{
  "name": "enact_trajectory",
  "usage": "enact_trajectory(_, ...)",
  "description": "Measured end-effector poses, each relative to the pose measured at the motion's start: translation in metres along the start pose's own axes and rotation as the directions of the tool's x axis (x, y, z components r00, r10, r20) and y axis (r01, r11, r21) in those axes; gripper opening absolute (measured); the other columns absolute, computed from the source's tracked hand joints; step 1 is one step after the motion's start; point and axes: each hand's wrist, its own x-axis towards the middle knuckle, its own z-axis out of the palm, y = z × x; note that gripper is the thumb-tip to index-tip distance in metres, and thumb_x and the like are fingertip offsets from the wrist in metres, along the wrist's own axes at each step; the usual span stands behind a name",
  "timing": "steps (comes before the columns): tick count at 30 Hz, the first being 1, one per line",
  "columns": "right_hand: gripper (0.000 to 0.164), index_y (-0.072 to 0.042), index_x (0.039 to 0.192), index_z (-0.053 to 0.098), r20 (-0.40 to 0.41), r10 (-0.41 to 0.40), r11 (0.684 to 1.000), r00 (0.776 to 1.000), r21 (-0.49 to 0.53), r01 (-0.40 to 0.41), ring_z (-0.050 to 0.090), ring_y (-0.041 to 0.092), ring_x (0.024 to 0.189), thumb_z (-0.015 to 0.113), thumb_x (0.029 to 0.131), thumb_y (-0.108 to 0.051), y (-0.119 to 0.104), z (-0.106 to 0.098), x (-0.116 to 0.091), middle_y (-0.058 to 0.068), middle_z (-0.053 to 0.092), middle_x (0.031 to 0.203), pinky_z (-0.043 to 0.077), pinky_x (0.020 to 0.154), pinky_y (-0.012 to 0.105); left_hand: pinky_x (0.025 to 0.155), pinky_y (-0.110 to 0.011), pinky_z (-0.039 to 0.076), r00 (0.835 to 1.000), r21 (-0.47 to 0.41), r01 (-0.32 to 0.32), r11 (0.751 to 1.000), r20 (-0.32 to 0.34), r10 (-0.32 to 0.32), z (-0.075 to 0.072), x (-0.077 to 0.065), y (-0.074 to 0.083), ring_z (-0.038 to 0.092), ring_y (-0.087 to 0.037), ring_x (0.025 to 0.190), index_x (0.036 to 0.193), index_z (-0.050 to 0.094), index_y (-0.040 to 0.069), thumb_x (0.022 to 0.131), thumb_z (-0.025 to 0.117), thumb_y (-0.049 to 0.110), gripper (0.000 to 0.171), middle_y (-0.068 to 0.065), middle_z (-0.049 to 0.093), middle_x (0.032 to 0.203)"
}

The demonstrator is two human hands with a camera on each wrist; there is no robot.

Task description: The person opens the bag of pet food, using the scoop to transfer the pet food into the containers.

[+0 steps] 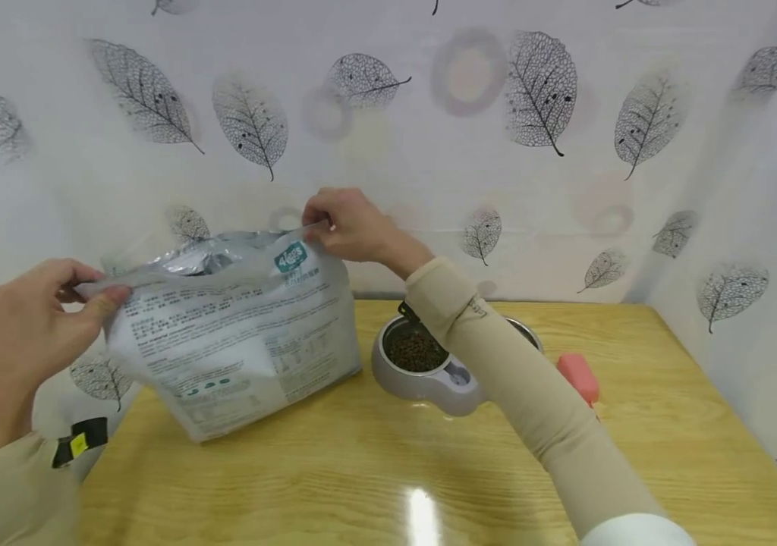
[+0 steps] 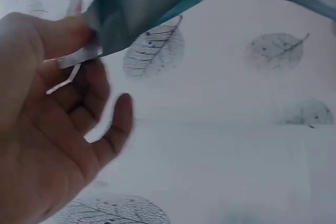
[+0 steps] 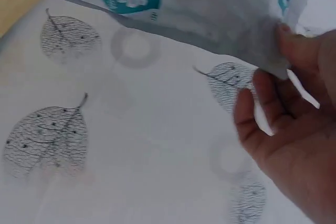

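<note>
A large pale printed pet food bag with a silvery lining stands tilted at the left of the table, its top edge gaping. My left hand pinches the top left corner between thumb and fingers. At the top right corner, beside the teal logo, my right hand grips the edge. In the left wrist view the left hand has the bag's corner between thumb and forefinger. The right wrist view has the right hand pinching the other corner of the bag.
Right of the bag stands a lilac double pet bowl, brown kibble in its left dish; my right forearm hides part of it. Farther right lies a pink object on the wooden table. A leaf-patterned sheet hangs behind.
</note>
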Motion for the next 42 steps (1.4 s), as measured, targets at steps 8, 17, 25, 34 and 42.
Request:
enact_trajectory(8,0.012,-0.007,0.093,0.068,0.098,0.004,1.000,0.995,-0.014,-0.003,0.055,0.013,0.084,0.068,0.088,-0.018,-0.018,0.004,0.006,0.003,0.060,0.091,0.046,0.072,0.019,0.057,-0.005,0.028,0.992,-0.003,-0.056,0.998,0.112,0.056,0.003,0.012,0.014,0.047,0.007,0.072,0.095,0.067,0.000,0.086,0.070,0.017,0.020,-0.022,0.066,0.095)
enact_trajectory(17,0.014,-0.005,0.093,0.065,0.041,-0.080,0.992,0.996,-0.093,0.083,0.053,0.012,0.079,0.064,0.091,-0.019,-0.011,0.007,0.006,0.004,0.060,0.089,0.044,0.070,0.021,0.072,-0.035,0.043,0.995,0.062,-0.044,0.997,0.092,0.038,0.003,0.013,0.033,0.059,-0.037,0.087,0.097,0.067,-0.002,0.085,0.070,0.018,0.023,-0.025,0.064,0.100)
enact_trajectory(25,0.017,-0.005,0.096,0.065,0.080,-0.101,0.991,0.992,-0.081,0.108,0.054,0.012,0.084,0.068,0.088,-0.020,-0.024,0.008,0.010,0.004,0.062,0.093,0.044,0.077,0.022,0.072,-0.044,0.038,0.981,-0.001,-0.087,0.996,0.175,0.086,0.013,0.025,0.054,0.056,-0.034,0.086,0.098,0.066,0.000,0.089,0.067,0.026,0.027,-0.022,0.064,0.095)
enact_trajectory(34,0.011,-0.006,0.088,0.064,-0.093,-0.090,0.993,0.992,-0.090,0.082,0.051,0.011,0.080,0.063,0.091,-0.017,-0.019,0.021,0.006,0.001,0.060,0.086,0.043,0.073,0.019,0.062,-0.020,0.029,0.941,-0.003,-0.330,0.944,-0.080,0.328,0.034,0.038,0.045,0.047,-0.023,0.068,0.084,0.064,-0.005,0.084,0.064,-0.001,0.004,-0.017,0.062,0.077)
enact_trajectory(42,0.011,-0.007,0.093,0.065,-0.171,-0.126,0.979,0.977,-0.181,0.094,0.051,0.012,0.085,0.060,0.093,-0.017,-0.018,0.032,-0.001,0.001,0.059,0.089,0.041,0.075,0.016,0.073,-0.040,0.034,0.947,-0.047,-0.311,0.949,-0.100,0.306,0.045,0.048,0.035,0.051,-0.035,0.083,0.089,0.065,-0.007,0.086,0.066,0.004,0.011,-0.021,0.061,0.085)
